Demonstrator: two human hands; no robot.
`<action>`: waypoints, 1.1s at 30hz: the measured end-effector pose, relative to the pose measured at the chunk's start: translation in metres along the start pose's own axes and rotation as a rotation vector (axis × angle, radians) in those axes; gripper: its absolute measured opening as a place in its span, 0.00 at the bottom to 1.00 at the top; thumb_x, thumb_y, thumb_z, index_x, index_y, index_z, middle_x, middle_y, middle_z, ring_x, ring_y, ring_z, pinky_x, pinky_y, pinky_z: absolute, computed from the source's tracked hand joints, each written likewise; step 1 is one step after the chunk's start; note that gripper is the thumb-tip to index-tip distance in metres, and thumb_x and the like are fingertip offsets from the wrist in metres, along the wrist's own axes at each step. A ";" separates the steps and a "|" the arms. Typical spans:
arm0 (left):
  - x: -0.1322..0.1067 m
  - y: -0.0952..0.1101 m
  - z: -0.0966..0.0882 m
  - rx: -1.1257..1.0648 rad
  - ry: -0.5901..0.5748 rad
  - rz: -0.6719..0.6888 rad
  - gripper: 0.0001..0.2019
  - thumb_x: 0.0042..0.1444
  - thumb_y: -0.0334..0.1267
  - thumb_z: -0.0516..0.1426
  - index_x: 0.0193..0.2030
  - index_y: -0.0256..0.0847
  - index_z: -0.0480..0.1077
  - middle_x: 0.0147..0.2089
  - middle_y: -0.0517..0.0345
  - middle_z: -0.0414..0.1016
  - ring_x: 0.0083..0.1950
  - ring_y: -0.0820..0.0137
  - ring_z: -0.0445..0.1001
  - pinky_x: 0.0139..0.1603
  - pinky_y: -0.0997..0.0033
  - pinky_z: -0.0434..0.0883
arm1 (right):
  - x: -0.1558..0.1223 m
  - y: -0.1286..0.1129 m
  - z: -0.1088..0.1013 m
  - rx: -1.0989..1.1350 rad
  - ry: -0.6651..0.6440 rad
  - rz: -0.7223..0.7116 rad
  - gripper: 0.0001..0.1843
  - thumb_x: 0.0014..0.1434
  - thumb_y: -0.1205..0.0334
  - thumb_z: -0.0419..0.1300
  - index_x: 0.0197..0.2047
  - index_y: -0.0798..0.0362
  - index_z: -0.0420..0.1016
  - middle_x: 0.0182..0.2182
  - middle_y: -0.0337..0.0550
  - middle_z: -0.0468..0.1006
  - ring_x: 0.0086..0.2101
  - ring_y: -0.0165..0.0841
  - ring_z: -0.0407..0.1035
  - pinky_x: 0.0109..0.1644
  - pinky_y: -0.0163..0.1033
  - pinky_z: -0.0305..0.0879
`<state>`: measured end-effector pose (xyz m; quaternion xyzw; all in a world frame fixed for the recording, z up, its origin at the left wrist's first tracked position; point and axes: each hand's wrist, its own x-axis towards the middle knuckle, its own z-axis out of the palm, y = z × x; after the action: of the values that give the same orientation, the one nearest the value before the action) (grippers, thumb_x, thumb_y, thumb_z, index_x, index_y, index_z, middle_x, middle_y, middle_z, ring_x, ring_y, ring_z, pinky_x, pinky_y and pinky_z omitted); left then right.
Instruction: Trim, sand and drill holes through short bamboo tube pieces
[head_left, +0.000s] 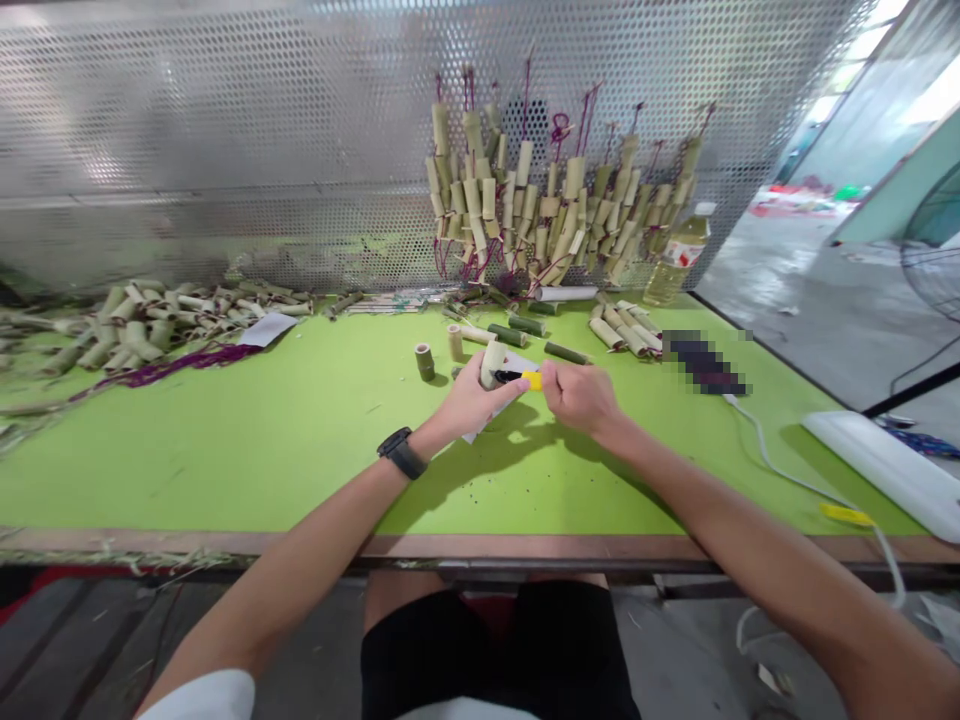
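My left hand (pixel 474 397) is closed around a short, pale bamboo tube (pixel 493 360) held above the green table. In my right hand (pixel 581 393) is a yellow-handled knife (pixel 532 380), gripped in a fist. Its dark front end meets the side of the tube, and my left thumb lies along it. Part of a white paper (pixel 474 437) shows beneath my left hand. Just beyond that hand stand a dark bamboo piece (pixel 425 363) and a paler bamboo piece (pixel 455 343). Several green bamboo tubes (pixel 526 325) lie further back.
A heap of bamboo pieces (pixel 142 320) and purple cords (pixel 172 363) covers the back left. Strung bamboo bundles (pixel 555 210) hang on the perforated metal panel (pixel 225 130). At the right are an oil bottle (pixel 679 258), a blurred dark device (pixel 705 362), its white cable (pixel 765 450) and a white lamp base (pixel 885 470).
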<state>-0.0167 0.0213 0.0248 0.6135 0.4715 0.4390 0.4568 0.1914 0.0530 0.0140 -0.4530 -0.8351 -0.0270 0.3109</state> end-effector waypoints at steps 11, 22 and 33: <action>-0.002 0.001 -0.004 0.171 0.079 0.186 0.24 0.61 0.59 0.69 0.49 0.42 0.70 0.34 0.62 0.69 0.31 0.72 0.66 0.31 0.69 0.65 | 0.002 -0.003 0.003 0.288 -0.137 0.089 0.40 0.77 0.33 0.31 0.23 0.47 0.61 0.17 0.39 0.62 0.18 0.31 0.57 0.25 0.42 0.50; 0.000 0.002 -0.011 0.195 0.079 0.254 0.22 0.62 0.59 0.68 0.49 0.43 0.72 0.36 0.59 0.72 0.33 0.69 0.69 0.33 0.68 0.68 | -0.002 -0.021 0.002 0.541 -0.235 0.205 0.45 0.76 0.29 0.31 0.25 0.50 0.69 0.20 0.44 0.72 0.20 0.32 0.62 0.25 0.39 0.56; 0.004 0.005 -0.025 0.192 0.096 0.228 0.27 0.65 0.63 0.64 0.56 0.44 0.68 0.42 0.54 0.72 0.39 0.64 0.73 0.42 0.60 0.73 | 0.010 0.008 -0.006 0.430 -0.348 0.181 0.44 0.77 0.31 0.33 0.27 0.50 0.74 0.23 0.44 0.75 0.22 0.33 0.65 0.30 0.40 0.59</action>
<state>-0.0394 0.0280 0.0349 0.6821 0.4600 0.4697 0.3201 0.1967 0.0627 0.0223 -0.4472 -0.8186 0.2568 0.2530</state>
